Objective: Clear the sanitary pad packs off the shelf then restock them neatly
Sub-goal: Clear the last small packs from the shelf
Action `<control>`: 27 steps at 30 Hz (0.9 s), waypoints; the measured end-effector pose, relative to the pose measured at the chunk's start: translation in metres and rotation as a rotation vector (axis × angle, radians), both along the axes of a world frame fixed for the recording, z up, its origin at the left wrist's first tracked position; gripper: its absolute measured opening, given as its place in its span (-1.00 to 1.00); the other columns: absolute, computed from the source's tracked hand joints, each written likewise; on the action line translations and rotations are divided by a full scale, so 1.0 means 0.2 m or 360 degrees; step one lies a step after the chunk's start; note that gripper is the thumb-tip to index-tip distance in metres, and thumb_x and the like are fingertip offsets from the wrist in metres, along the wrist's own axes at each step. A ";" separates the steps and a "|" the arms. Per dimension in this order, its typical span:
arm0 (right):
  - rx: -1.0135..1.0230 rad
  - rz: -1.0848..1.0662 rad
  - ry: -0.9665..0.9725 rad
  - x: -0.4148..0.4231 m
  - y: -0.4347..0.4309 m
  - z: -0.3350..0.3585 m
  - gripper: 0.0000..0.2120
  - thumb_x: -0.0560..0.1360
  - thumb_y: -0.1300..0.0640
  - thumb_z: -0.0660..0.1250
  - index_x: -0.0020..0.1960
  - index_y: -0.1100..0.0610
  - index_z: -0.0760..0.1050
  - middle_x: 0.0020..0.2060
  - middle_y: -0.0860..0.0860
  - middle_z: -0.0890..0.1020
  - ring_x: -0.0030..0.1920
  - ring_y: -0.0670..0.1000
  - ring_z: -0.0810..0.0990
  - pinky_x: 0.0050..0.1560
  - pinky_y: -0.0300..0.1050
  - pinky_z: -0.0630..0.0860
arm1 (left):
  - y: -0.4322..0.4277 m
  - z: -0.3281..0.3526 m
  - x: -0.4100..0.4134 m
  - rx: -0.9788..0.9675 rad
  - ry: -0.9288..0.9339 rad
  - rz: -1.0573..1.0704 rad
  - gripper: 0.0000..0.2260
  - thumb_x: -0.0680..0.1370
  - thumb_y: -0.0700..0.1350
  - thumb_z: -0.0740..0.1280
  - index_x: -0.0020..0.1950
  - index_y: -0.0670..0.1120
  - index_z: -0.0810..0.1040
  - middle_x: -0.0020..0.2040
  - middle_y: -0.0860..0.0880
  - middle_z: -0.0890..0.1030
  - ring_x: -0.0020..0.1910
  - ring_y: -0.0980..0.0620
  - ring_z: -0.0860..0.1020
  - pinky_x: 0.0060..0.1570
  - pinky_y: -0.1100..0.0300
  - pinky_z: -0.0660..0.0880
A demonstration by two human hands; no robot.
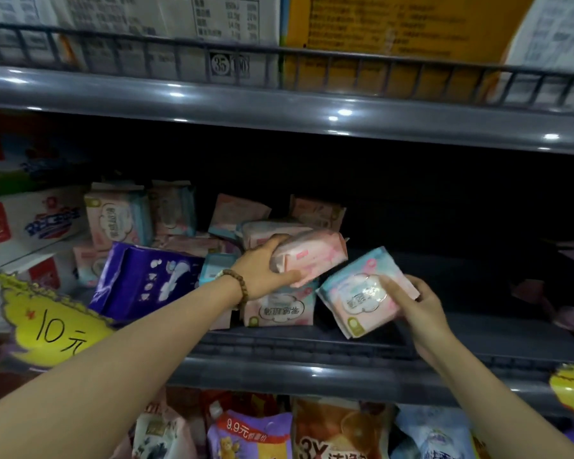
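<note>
Your left hand (262,270) grips a soft pink plastic pack (312,255) atop the pile (279,309), your right hand (420,304) a blue-and-pink plastic pack (358,293), so hasty pulling may topple loose neighbours.

Retail shop, grey metal shelf (312,376) w/ pkgd goods, wire rail (345,66) at 12, yellow handwritten 10元 price sign (52,329) at 8, 9.9元 promo sticker (246,431) at 6, boxed stock (378,28) at 12

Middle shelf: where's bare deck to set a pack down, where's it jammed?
Free: shelf deck right of the tilted pack in the right hand, until dim items at the far right. Crowded: left half, purple pack through the pink pack the left hand grips, packs piled behind.
</note>
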State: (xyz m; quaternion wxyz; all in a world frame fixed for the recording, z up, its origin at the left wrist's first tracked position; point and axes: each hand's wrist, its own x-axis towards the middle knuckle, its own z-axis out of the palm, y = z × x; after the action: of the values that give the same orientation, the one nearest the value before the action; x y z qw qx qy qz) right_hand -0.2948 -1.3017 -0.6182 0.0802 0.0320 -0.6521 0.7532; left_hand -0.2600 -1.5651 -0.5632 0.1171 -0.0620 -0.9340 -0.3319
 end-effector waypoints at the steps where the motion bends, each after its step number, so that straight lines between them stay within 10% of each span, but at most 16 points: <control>1: 0.0019 -0.0023 -0.0008 0.00 0.01 0.00 -0.69 0.38 0.09 0.49 0.06 0.11 0.52 0.04 0.17 0.65 0.01 0.13 0.63 0.01 0.04 0.58 | 0.02 0.02 0.00 0.0224 -0.0013 0.0013 -0.35 0.41 0.25 0.36 0.41 0.04 0.27 0.23 -0.02 0.53 0.15 -0.03 0.53 0.18 0.10 0.47; 7: -0.0372 0.0050 0.0028 0.14 0.04 0.18 -0.66 0.46 0.02 0.37 0.18 0.15 0.51 -0.09 0.05 0.67 -0.20 -0.02 0.66 -0.40 -0.23 0.55 | 0.01 0.08 0.08 0.1313 -0.0248 0.0028 -0.13 0.19 0.47 0.34 0.31 -0.09 0.49 0.26 -0.11 0.55 0.25 -0.08 0.51 0.36 -0.09 0.33; 10: -0.0588 0.0326 -0.0005 0.25 -0.01 0.29 -0.53 0.36 -0.12 0.33 0.21 0.07 0.53 -0.03 0.02 0.71 -0.07 -0.01 0.69 -0.10 -0.06 0.61 | 0.02 0.07 0.24 0.1661 -0.0369 -0.0052 -0.42 0.45 0.28 0.30 0.31 -0.09 0.43 0.23 -0.13 0.57 0.20 -0.13 0.54 0.25 -0.10 0.43; 20: -0.0580 0.0474 -0.0361 0.59 -0.44 0.17 -0.45 0.35 -0.11 0.46 0.25 0.15 0.52 0.06 0.19 0.67 0.11 0.24 0.63 0.22 0.29 0.48 | -0.02 -0.21 0.74 0.1758 -0.0888 -0.0355 -0.27 0.14 0.37 0.47 0.20 0.01 0.60 0.15 -0.14 0.63 0.09 -0.11 0.62 0.04 -0.05 0.53; 27: -0.0106 0.0474 -0.0473 0.86 -0.71 -0.03 -0.66 0.52 0.04 0.35 0.19 0.23 0.48 -0.02 0.17 0.67 -0.16 0.10 0.65 -0.31 -0.22 0.58 | -0.22 -0.43 1.00 0.1752 -0.1022 -0.0305 -0.21 0.09 0.40 0.48 0.20 0.02 0.59 0.20 -0.12 0.61 0.19 -0.16 0.56 0.27 -0.18 0.40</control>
State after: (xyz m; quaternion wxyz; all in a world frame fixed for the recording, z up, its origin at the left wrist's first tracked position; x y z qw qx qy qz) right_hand -0.1222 -1.4432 -0.6245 -0.1278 0.0140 -0.6197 0.7742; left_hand -0.0597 -1.6093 -0.6490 -0.1839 0.0263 -0.6059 -0.7735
